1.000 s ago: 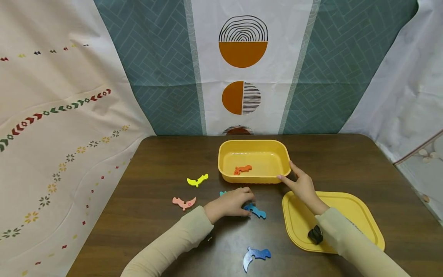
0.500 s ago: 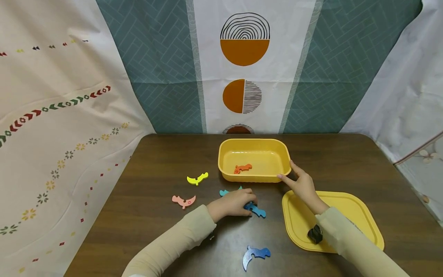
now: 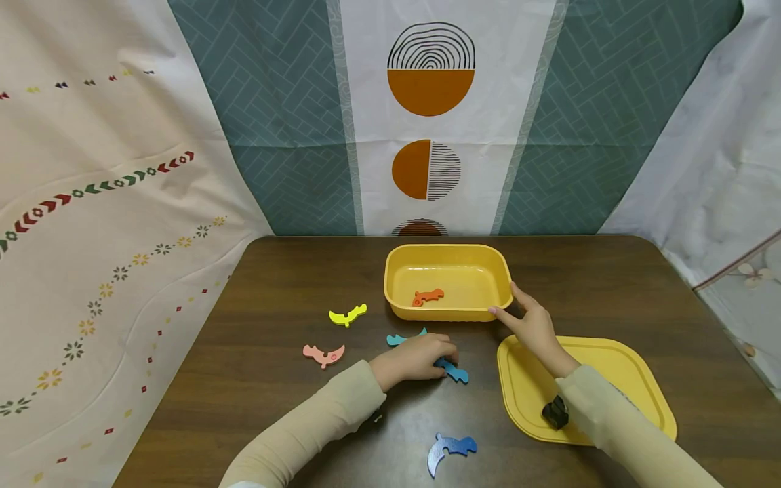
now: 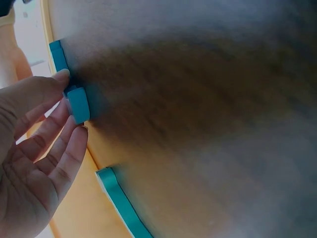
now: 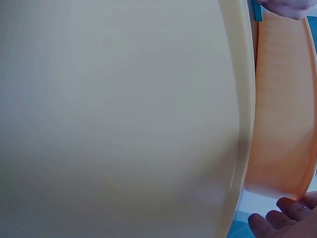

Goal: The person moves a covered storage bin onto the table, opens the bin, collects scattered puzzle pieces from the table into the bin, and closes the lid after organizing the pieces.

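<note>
Blue piece (image 3: 454,372) lies on the bench (image 3: 274,285), six o'clock of the box (image 3: 448,316); left hand (image 3: 416,357) has slid slightly toward three o'clock, fingers pinching it: grasp likely set, unlifted. Right hand (image 3: 534,332) grips box's four-o'clock corner.

Light-blue notched piece (image 3: 454,371): one end was hidden by the left grip (image 3: 419,357).
Teal piece (image 3: 396,339): was partly covered in the head view.
Yellow lid (image 3: 601,356): was partly hidden beneath the right sleeve (image 3: 604,413).
Black object (image 3: 555,413): was too dark to identify.
</note>
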Motion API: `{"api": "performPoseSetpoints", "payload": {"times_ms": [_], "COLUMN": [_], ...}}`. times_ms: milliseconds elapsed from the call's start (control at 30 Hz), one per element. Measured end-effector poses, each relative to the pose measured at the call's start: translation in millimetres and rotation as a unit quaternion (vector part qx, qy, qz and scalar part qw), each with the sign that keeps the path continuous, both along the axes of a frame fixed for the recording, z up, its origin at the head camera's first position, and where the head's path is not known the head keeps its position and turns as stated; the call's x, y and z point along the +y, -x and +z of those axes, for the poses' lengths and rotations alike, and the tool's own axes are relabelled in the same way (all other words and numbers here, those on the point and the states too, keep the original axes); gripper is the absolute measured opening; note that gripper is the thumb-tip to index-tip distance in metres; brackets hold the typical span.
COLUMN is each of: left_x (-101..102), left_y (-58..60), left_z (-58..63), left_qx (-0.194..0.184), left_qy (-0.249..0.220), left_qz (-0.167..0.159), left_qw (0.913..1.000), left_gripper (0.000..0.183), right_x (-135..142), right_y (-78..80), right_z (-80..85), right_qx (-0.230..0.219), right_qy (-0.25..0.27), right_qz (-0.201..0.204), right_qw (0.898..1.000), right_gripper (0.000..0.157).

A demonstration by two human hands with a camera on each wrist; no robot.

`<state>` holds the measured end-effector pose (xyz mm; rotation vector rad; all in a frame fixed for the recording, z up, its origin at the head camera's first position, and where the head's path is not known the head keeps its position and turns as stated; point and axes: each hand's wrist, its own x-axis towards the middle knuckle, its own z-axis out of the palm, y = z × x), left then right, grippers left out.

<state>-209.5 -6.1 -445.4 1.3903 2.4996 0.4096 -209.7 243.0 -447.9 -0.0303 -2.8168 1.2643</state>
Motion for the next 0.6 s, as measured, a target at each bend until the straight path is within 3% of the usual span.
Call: {"api": "performPoseSetpoints", "payload": {"times_ms": [600], "left_x": [-0.1], "left_y": [-4.0], "left_z": [3.3], "left_qx": [0.000], "left_qy": [0.001], "left_qz": [0.004], "left_qw": [1.0000], "left_gripper": [0.016], "right_x": [-0.8], "right_y": [-1.9], "right_z": [2.9], "right_qx": [-0.007], "right_qy": [0.002], "right_qz": [0.003], "right_qw": [1.000], "right_gripper": [0.083]}}
